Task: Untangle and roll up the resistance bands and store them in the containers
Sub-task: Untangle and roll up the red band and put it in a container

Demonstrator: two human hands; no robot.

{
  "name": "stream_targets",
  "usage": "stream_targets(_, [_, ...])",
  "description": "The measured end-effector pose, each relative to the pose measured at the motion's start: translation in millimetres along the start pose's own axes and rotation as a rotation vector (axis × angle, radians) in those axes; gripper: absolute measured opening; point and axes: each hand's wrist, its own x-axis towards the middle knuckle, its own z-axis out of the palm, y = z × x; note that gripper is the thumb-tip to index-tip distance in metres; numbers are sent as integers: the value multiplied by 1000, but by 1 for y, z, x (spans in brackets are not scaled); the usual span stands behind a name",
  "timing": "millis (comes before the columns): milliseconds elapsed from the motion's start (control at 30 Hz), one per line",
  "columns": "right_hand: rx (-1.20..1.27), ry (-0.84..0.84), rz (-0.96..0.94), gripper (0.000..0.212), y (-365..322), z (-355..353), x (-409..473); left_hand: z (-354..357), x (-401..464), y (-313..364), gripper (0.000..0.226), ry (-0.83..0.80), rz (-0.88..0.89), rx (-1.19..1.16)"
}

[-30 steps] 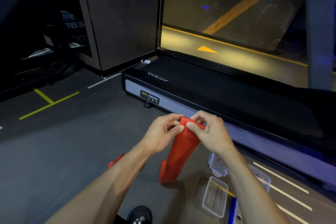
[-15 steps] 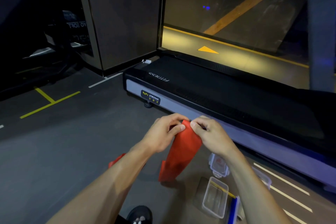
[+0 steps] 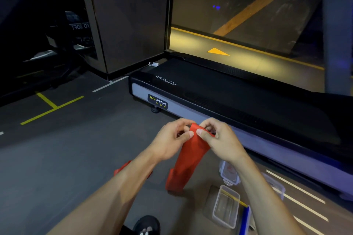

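Both the left hand (image 3: 170, 137) and right hand (image 3: 219, 139) pinch the red band's (image 3: 188, 160) top edge, just in front of the treadmill (image 3: 238, 101), tail hanging toward the floor; a loose first fold could unroll before reaching the container (image 3: 226, 206).

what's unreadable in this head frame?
- Red band: its top end is covered by the left hand and right hand, so roll progress is unclear.
- Second red piece: mostly behind the left forearm.
- Container by the right wrist: contents blurred.
- Blue item: cut off by the bottom edge.
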Motion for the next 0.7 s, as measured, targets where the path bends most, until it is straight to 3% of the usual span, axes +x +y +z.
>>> stream_targets(133, [78, -10, 10, 6, 1, -3, 1, 1, -1, 0, 26, -17, -2, -29])
stream_targets(333, [165, -97, 74, 15, 0, -7, -2, -2, 0, -2, 44, -54, 0, -49])
stream_targets(600, [-10, -134, 69, 34, 2, -4, -1, 1, -2, -1, 14, -60, -2, 11])
stream_targets(700, [-54, -122, 11, 23, 2, -1, -2, 0, -2, -2, 13, -52, -21, 33])
